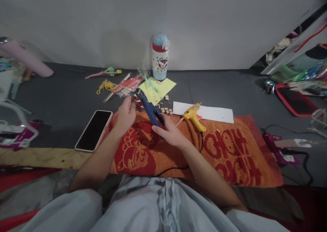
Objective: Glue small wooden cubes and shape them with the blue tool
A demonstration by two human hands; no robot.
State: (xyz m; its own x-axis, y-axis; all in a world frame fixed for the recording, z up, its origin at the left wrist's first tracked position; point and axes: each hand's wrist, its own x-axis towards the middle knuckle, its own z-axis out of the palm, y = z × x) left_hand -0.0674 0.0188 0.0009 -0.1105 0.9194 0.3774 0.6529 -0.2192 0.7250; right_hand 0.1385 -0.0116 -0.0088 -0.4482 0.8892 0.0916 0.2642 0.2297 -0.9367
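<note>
My right hand (170,130) is wrapped round the handles of a dark blue hand tool (150,110), two-handled and cutter-like. Its head points away and to the left. Close beside that head, my left hand (127,111) has its fingers curled together; whatever they pinch is hidden or too small to name. Both hands are over an orange and red towel (163,157). Just beyond the tool, several short wooden pieces (166,111) lie in a small group. A yellow hot glue gun (194,116) rests right of my right hand, partly on a white strip (217,113).
A phone (94,130) lies left of the towel. Behind the hands are yellow paper (153,95), bagged red sticks (129,85), yellow cord (107,85) and an upright bottle (160,56). Purple clip-like devices stand at left (21,135) and right (281,152). The glue gun's cable crosses the towel.
</note>
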